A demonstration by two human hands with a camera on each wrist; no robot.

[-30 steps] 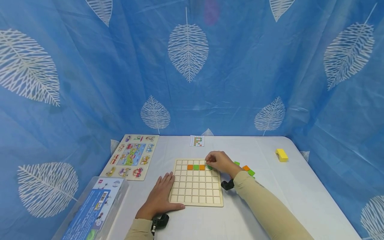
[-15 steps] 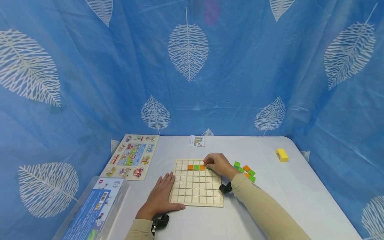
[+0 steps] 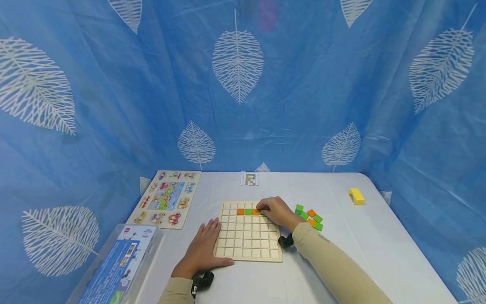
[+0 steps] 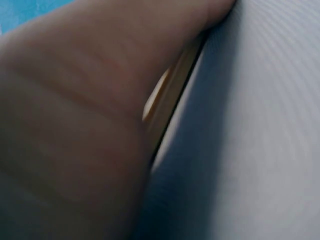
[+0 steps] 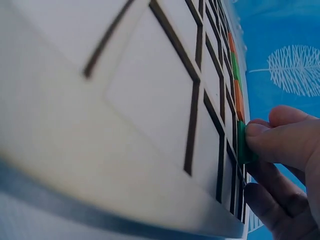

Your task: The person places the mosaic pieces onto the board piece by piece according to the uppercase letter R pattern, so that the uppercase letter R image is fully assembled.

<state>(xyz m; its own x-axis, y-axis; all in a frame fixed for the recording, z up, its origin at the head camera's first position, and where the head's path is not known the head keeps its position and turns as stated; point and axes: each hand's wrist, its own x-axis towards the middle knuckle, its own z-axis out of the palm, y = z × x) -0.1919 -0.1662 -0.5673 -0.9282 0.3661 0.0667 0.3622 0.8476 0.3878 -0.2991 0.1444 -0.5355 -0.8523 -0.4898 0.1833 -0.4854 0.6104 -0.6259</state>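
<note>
A wooden grid board [image 3: 243,256] lies on the white table. Its second row from the far edge carries an orange tile [image 3: 241,212], a green tile [image 3: 248,212] and another orange tile [image 3: 255,212], side by side. My right hand [image 3: 279,212] pinches a darker green tile [image 5: 243,143] beside the right-hand orange one; in the head view the fingers hide it. Fingers straight and thumb spread, my left hand [image 3: 203,249] rests at the board's near left corner. The left wrist view shows mostly the left palm [image 4: 75,110] against the board's edge.
Several loose green and orange tiles [image 3: 318,226] lie right of the board. A yellow arch block [image 3: 357,196] stands farther right. Behind the board lies a small pattern card [image 3: 249,178]. A picture puzzle [image 3: 167,198] and a plastic box [image 3: 117,261] occupy the left side.
My right hand has shifted slightly left, bringing the green tile up to the orange one. More of the loose tiles show beside the wrist. The left hand has stayed in place.
</note>
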